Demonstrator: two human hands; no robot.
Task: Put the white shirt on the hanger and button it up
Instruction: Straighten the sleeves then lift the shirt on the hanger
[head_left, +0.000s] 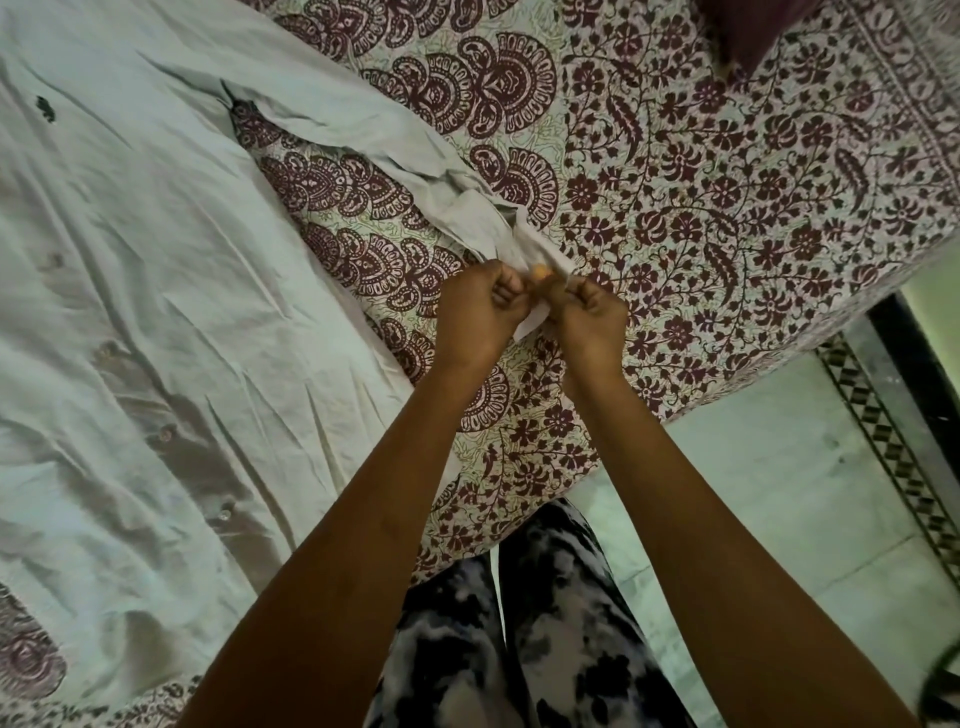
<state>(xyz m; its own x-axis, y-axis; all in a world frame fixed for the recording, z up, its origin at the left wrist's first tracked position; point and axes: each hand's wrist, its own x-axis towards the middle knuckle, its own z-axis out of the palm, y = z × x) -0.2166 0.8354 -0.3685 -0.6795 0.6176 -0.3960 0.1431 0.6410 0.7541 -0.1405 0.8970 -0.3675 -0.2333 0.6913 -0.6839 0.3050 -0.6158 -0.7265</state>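
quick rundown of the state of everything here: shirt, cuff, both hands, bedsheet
white shirt: lying spread flat on the bed, front placket buttoned where visible, no hanger visible
sleeve cuff: stretched out to the right of the shirt body, end pinched between both hands
left hand: fingers curled, pinching the cuff
right hand: fingers curled, pinching the cuff
patterned bedsheet: spread over the bed, under the shirt
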